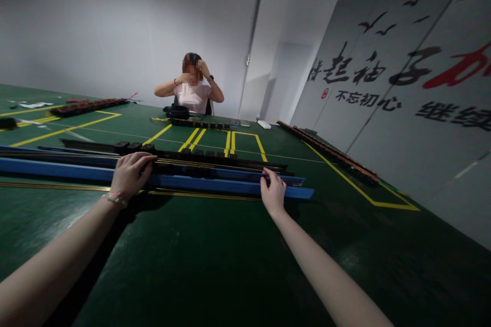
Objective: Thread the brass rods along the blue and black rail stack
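A long blue trough (215,184) lies across the green table, with thin black strips and brass-coloured strips (199,163) running along its length. My left hand (130,176), with a beaded bracelet at the wrist, reaches over the near blue wall, its fingers curled and closed on the brass-coloured strips. Near the trough's right end, my right hand (273,191) has bent fingers pressed at the same strips; the exact grip is partly hidden. Just behind the trough lies a dark bar with black blocks (199,155). More brass-coloured strips (192,194) lie along the near side.
The green table (215,260) carries yellow tape outlines (395,206). Long assembled strips lie at the right edge (330,150) and far left (90,106). Across the table sits a person (194,94), both hands raised to the head, behind a black coil (177,112) and another blocked strip (199,123).
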`<state>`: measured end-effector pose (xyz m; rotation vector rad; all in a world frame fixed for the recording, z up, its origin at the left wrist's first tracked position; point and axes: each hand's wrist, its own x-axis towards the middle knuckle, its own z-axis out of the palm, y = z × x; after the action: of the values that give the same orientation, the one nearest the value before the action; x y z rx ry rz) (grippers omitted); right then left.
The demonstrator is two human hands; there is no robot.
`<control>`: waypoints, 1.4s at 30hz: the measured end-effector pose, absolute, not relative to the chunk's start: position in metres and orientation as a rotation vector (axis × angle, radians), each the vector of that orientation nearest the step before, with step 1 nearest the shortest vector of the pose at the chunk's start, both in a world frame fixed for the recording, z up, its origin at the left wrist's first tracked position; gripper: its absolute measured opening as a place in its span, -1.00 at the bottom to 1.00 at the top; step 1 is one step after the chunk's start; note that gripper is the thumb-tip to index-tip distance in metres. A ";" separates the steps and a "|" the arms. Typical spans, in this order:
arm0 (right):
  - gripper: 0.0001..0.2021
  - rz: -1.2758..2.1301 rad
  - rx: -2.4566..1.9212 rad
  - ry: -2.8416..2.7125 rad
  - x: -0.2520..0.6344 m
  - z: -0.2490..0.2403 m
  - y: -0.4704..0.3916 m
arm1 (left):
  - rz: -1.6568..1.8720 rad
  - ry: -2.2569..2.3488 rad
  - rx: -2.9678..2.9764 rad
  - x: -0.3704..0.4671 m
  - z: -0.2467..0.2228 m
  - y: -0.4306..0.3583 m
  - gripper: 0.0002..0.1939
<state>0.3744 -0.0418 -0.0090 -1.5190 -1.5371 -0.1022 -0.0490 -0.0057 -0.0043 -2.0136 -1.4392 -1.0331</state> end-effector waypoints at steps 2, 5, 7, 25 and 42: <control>-0.66 -0.090 -1.518 -1.542 0.373 -0.008 -0.043 | -1.023 -1.459 -2.023 -0.049 -0.004 -0.006 -0.65; -0.66 -0.067 -1.510 -1.555 0.373 -0.006 -0.044 | -1.012 -1.468 -2.036 -0.048 -0.003 -0.007 -0.64; -0.65 -0.045 -1.506 -1.571 0.372 -0.006 -0.045 | -1.016 -1.463 -2.044 -0.047 -0.004 -0.006 -0.64; -0.61 -0.099 -1.520 -1.550 0.375 -0.009 -0.040 | -1.016 -1.520 -1.962 -0.068 -0.005 -0.004 -0.60; -0.60 -0.073 -1.499 -1.659 0.375 -0.010 -0.040 | -1.101 -1.699 -1.798 -0.084 -0.008 -0.002 -0.54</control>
<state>0.3746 -0.0404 -0.0101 -1.4993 -1.6592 -0.0730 -0.0837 -0.0017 -0.0081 -1.7984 -1.6992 -1.1007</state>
